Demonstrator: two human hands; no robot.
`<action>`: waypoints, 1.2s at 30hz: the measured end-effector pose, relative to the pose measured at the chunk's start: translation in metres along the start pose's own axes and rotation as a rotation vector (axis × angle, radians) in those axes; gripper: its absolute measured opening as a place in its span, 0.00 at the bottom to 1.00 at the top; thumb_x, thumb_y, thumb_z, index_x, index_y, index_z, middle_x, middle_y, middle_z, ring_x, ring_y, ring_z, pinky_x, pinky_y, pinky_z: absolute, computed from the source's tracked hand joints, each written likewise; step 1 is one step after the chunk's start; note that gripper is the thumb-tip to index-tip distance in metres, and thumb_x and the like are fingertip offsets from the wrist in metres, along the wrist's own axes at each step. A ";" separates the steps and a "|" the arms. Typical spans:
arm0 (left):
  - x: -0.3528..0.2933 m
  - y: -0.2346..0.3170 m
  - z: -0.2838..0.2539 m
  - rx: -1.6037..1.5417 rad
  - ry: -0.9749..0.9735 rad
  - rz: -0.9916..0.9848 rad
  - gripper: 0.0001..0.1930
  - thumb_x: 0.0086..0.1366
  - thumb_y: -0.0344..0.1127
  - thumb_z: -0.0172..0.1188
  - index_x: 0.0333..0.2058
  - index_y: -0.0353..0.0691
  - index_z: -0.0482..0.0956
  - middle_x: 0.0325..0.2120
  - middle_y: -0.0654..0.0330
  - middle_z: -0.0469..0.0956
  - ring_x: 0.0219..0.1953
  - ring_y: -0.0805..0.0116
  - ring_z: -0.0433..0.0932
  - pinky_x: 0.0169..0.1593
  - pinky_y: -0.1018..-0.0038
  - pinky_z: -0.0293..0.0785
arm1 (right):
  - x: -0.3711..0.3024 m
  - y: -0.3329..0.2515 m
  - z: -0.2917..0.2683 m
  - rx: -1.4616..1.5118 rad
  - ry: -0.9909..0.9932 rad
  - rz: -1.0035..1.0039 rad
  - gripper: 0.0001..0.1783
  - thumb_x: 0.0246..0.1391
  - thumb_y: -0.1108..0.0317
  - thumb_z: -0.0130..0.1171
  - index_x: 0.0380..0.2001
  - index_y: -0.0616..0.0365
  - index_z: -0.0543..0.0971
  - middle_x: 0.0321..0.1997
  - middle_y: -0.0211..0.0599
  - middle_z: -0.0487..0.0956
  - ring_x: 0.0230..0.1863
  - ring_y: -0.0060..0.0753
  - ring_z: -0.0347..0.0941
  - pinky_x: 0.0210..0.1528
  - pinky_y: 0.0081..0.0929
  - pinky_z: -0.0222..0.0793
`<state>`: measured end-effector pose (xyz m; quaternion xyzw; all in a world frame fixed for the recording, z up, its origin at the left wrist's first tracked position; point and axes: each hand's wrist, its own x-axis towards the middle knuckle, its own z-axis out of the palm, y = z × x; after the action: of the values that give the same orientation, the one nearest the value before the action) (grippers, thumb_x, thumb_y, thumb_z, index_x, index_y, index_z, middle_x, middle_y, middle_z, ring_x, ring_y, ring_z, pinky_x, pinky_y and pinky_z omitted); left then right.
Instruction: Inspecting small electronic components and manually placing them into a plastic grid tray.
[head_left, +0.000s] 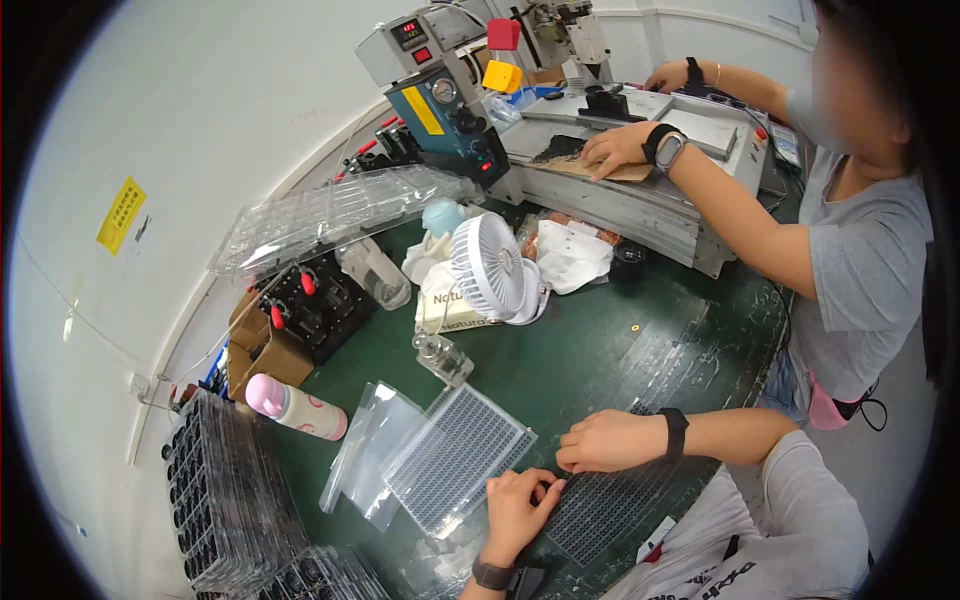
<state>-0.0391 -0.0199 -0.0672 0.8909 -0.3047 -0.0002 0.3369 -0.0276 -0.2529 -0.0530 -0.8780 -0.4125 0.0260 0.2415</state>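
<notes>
Bending over a dark gridded sheet (603,515) at the lower centre-right, the wearer's two hands come together along its upper-left edge, presumably for close fingertip work. The left hand (517,508) has thumb and forefinger drawn near each other; the right hand (612,441) is curled, fingertips down. Whether either grips anything small, I cannot tell. The sheet lies flat, likely so the worktop steadies it.

Just left of it lies a pale gridded panel (460,460), within easy reach, partly beside clear plastic sleeves (378,440). Beyond, a white fan (492,268) stands mid-frame, perhaps for cooling. A pink-capped bottle (297,408) lies tilted at the left, near stacked clear trays (228,490) at the lower left.

The worktop (660,345) is dark green, scuffed and scratched toward its right edge. At the upper right, a co-worker's hand (617,148) rests on a brown sheet (632,172) at a machine bed, apparently holding it flat. A plain white wall (210,110) fills the upper left, carrying a yellow sign (122,216).
</notes>
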 end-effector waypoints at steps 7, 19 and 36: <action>-0.001 0.001 0.004 -0.001 0.023 -0.012 0.06 0.57 0.39 0.69 0.27 0.49 0.81 0.14 0.74 0.71 0.24 0.70 0.69 0.39 0.68 0.57 | -0.005 0.002 0.007 -0.076 0.062 -0.080 0.09 0.57 0.61 0.59 0.33 0.53 0.74 0.34 0.35 0.76 0.40 0.40 0.78 0.41 0.37 0.73; 0.002 0.000 0.005 0.063 0.015 0.030 0.06 0.58 0.40 0.68 0.29 0.49 0.80 0.14 0.72 0.70 0.24 0.70 0.68 0.38 0.68 0.57 | -0.004 0.003 0.004 -0.080 0.053 -0.068 0.09 0.56 0.61 0.60 0.34 0.53 0.75 0.34 0.35 0.76 0.40 0.40 0.78 0.40 0.37 0.74; 0.001 -0.001 0.007 0.053 -0.013 -0.005 0.07 0.55 0.38 0.70 0.27 0.48 0.80 0.14 0.73 0.71 0.23 0.71 0.67 0.38 0.69 0.57 | -0.005 0.000 0.010 -0.190 0.140 -0.095 0.08 0.47 0.67 0.59 0.31 0.57 0.75 0.33 0.35 0.76 0.37 0.37 0.78 0.36 0.33 0.75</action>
<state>-0.0391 -0.0239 -0.0734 0.9003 -0.3047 0.0013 0.3110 -0.0332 -0.2527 -0.0625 -0.8760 -0.4364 -0.0862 0.1863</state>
